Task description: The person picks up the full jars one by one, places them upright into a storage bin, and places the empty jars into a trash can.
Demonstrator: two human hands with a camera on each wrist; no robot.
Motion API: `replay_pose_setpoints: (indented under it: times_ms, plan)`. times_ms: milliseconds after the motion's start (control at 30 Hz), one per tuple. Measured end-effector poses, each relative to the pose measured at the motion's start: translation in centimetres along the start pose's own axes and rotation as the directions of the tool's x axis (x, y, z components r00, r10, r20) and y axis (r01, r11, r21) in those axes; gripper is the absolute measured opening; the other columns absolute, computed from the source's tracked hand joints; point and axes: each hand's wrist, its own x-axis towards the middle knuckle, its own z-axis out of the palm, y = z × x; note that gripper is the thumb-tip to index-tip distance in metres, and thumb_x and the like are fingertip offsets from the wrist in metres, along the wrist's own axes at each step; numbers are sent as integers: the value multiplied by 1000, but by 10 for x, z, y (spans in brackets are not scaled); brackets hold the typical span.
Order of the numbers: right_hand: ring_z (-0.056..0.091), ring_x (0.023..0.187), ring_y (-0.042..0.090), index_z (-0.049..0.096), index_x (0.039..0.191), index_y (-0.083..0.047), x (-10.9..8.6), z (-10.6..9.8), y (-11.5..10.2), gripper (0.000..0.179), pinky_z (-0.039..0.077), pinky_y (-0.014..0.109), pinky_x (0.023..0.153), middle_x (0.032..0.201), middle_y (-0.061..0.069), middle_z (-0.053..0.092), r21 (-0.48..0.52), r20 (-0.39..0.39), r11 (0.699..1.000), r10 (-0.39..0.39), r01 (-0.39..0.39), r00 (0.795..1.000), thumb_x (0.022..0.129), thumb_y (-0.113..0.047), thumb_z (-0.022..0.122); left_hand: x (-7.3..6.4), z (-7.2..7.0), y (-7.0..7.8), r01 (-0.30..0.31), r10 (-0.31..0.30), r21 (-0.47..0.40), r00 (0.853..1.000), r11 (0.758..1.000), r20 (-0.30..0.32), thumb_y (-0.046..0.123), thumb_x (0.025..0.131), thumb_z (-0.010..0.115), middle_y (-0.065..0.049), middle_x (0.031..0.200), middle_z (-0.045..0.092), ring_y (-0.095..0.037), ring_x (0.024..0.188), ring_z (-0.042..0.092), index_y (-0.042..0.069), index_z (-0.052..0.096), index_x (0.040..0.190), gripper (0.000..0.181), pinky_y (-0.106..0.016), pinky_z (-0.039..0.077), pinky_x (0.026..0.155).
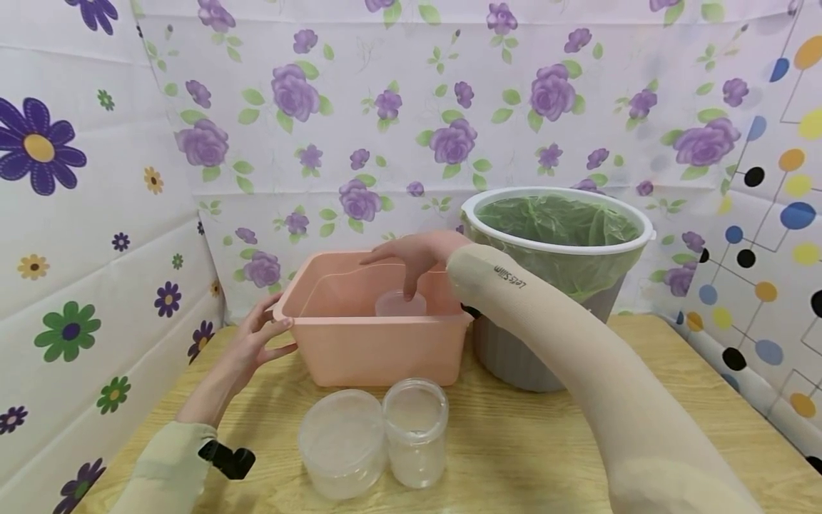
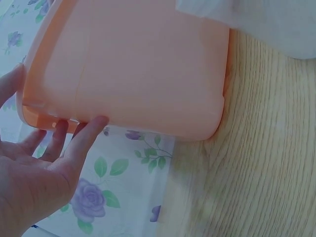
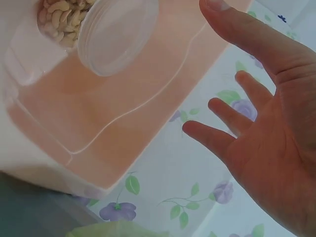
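Pink bin (image 1: 379, 353): standing on the table (image 1: 514, 450), long axis running left to right.
Clear tub (image 1: 388, 307): sitting inside the bin, a little right of its middle; looking round, showing no long axis. With pale nuts (image 3: 61, 19) beside its lid (image 3: 118, 37); cannot tell if under it.
Right hand (image 1: 420, 253): hanging over the bin's right half, fingers spread apart, gripping nothing; nearer to the tub, with it just below. Contact: cannot tell.
Left hand (image 1: 257, 335): holding the bin's left end rim between thumb and fingers.
Wide jar (image 1: 343, 442), tall jar (image 1: 415, 432): standing in front of the bin.
Lined can (image 1: 514, 357): standing just beside the bin's right end.
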Motion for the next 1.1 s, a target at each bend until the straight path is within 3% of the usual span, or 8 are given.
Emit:
replay_pose_setpoints:
  times_ms: [367,567,800,1100]
  plan:
    - [18,154,19,33,151,-45,-25,-6,-5,96,34,43,119,165,-9,20,85,-81,996,15,-8,997,78,-9,82,0,1,-1,-13,13,-6,1000,1000,10,26,101,54,-8,138,35,-1,110,54,20,13,160,72,-38,57,94]
    - [19,154,17,31,153,-40,-44,-15,-12,93,32,42,120,165,-10,22,80,-162,995,-41,55,986,81,-8,79,0,1,-2,-4,4,-23,1000,1000,1,26,101,55,-5,134,36,0,109,54,20,14,159,73,-38,57,94]
    - [19,154,15,29,156,-32,-70,-24,-9,93,33,40,120,164,-8,24,69,-325,984,-134,165,936,82,-14,81,0,1,-1,1,-1,-25,1000,1000,-4,27,100,56,-3,135,36,-1,111,51,20,13,160,73,-37,57,93]
    - [22,152,10,24,155,-41,-112,-16,-8,91,39,48,116,163,-18,22,98,-502,970,-146,223,852,85,-28,79,0,0,-1,2,-2,-30,1000,1000,8,27,101,55,-3,134,36,0,110,53,21,11,160,74,-37,57,94]
